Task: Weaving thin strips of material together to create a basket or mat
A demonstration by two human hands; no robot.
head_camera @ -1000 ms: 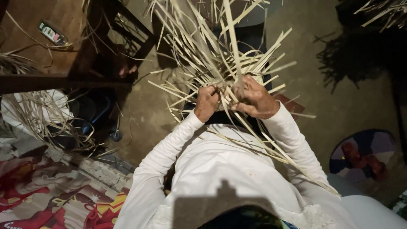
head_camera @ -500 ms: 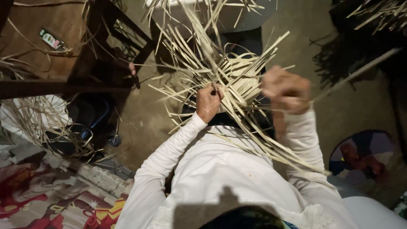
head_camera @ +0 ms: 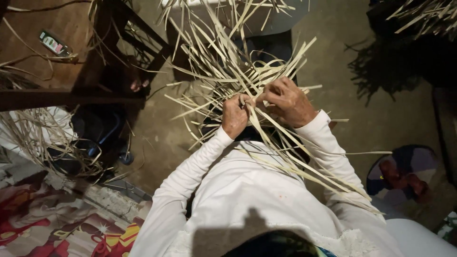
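Note:
A loose tangle of pale flat palm-leaf strips (head_camera: 228, 62) fans out in front of me, partly woven at its centre. My left hand (head_camera: 235, 114) is curled around strips at the woven middle. Beside it and touching it, my right hand (head_camera: 288, 100) pinches a strip at the same spot. Long strips (head_camera: 309, 166) trail back over my white sleeve to the lower right. Both arms are in white long sleeves.
A dark wooden table (head_camera: 57, 95) stands at the left with a small bottle-like object (head_camera: 54, 44) on it. More strips (head_camera: 33, 138) hang under it. A patterned red mat (head_camera: 52, 228) lies at lower left. A round colourful plate-like object (head_camera: 404, 173) is at right.
My right hand swung out to the right pulling a strip, then came back beside the left hand at the woven centre. The left hand stayed in place.

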